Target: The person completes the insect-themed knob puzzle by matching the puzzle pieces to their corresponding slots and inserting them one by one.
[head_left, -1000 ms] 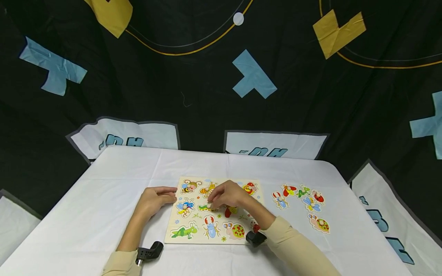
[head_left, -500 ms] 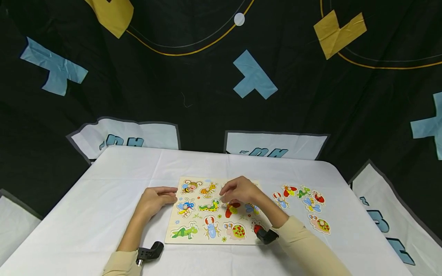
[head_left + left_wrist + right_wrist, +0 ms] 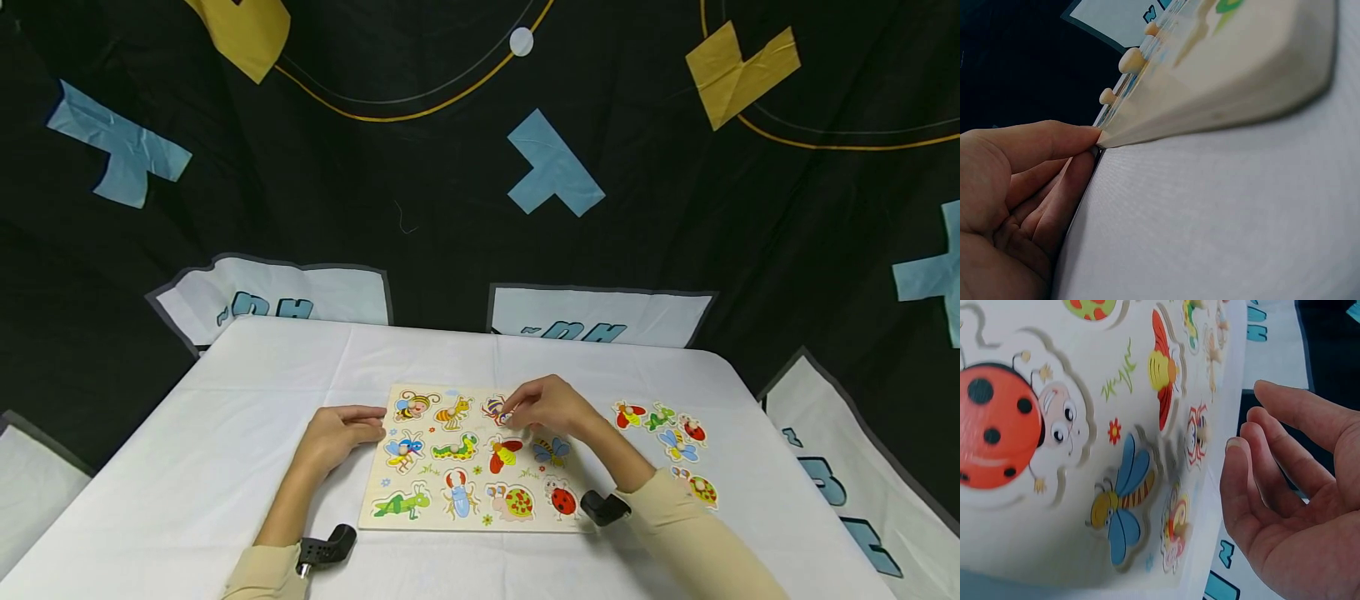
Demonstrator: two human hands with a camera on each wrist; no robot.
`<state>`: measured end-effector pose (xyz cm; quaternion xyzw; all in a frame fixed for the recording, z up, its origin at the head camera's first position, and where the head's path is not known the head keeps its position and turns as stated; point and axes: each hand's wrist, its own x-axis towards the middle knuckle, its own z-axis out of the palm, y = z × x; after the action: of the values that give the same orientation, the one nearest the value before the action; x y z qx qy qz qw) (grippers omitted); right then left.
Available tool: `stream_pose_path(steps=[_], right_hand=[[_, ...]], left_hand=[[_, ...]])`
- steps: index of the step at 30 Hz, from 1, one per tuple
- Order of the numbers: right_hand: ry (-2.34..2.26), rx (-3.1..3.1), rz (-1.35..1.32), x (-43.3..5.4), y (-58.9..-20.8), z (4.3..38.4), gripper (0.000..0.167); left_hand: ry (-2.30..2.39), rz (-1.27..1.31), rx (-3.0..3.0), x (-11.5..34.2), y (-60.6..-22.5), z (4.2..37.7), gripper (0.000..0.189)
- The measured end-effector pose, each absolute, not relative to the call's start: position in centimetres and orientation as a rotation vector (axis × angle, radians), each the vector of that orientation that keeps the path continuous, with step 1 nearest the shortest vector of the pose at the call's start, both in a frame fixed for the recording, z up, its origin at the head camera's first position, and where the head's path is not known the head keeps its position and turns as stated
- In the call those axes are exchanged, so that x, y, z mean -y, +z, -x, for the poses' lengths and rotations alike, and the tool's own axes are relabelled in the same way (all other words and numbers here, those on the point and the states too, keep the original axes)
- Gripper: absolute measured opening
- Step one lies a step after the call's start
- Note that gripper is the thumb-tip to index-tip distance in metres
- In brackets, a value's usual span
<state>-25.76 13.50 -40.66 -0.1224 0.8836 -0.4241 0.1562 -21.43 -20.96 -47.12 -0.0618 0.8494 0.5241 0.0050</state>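
A wooden insect puzzle board lies on the white table. My left hand rests at its left edge, straight fingertips touching the side. My right hand hovers over the upper right of the board, fingers loosely bent, holding nothing. Its fingertips overlap the spider piece in the head view; the right wrist view shows a wooden peg on that piece. The caterpillar piece sits in the middle row. Lower recesses show a printed ladybug, snail and stag beetle. The board's top-right corner is hidden by my hand.
Loose pieces lie on the table right of the board: a red-winged bug, a green grasshopper, a ladybug piece, a blue-winged bee and a snail piece. Behind the table hangs a black curtain.
My right hand has left the caterpillar piece and moved right and away from me, uncovering it. It now hides the loose stag beetle piece. The left hand has stayed in place.
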Motion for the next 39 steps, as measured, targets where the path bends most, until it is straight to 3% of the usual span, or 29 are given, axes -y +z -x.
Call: stream_pose_path(steps=[39], right_hand=[[-1.253,-2.62,0.131,-19.3,-40.0,25.8,0.024]], left_hand=[[1.623,0.209,-2.69,20.8,-47.3,21.4,0.038]])
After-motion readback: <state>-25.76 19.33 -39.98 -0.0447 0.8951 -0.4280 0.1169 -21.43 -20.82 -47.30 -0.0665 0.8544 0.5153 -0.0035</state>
